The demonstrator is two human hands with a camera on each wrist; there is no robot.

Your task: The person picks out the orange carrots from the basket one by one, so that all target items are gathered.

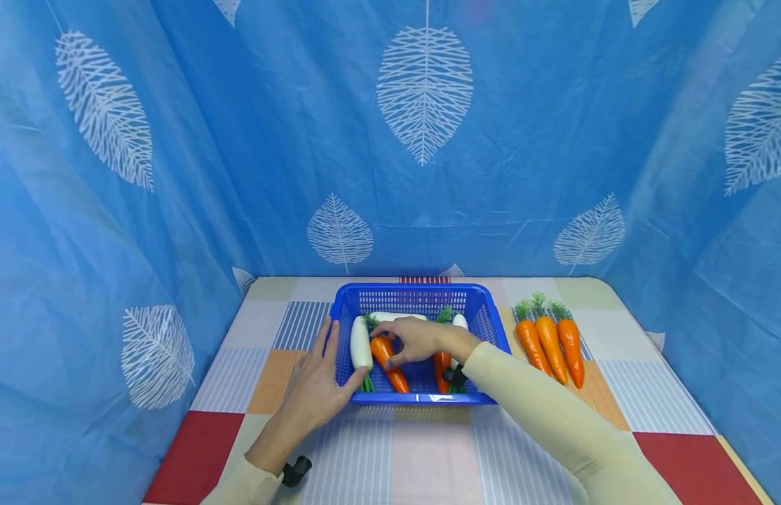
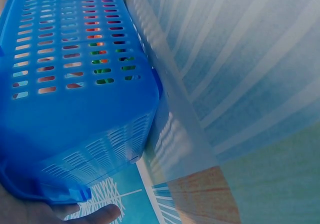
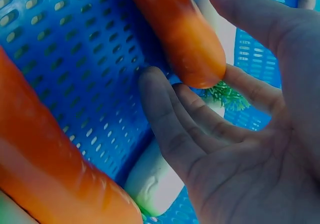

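Note:
A blue perforated basket [image 1: 422, 398] holds carrots and white radishes. My left hand [image 1: 317, 382] lies against its left side with fingers extended; in the left wrist view fingers [image 2: 102, 215] touch the rim. My right hand [image 1: 416, 338] reaches inside over a carrot [image 1: 388, 361] on the left. In the right wrist view, that carrot [image 3: 185, 39] sits between the spread thumb and loosely bent fingers, without a closed grip. One white radish [image 1: 360, 344] lies left of it, another white radish [image 1: 397, 316] along the back. A second carrot [image 1: 442, 372] lies farther right, partly under my forearm.
Three carrots [image 1: 550, 347] with green tops lie side by side on the table right of the basket. A patchwork cloth [image 1: 428, 456] covers the table. Blue curtains [image 1: 422, 210] with white leaf prints hang behind and at both sides.

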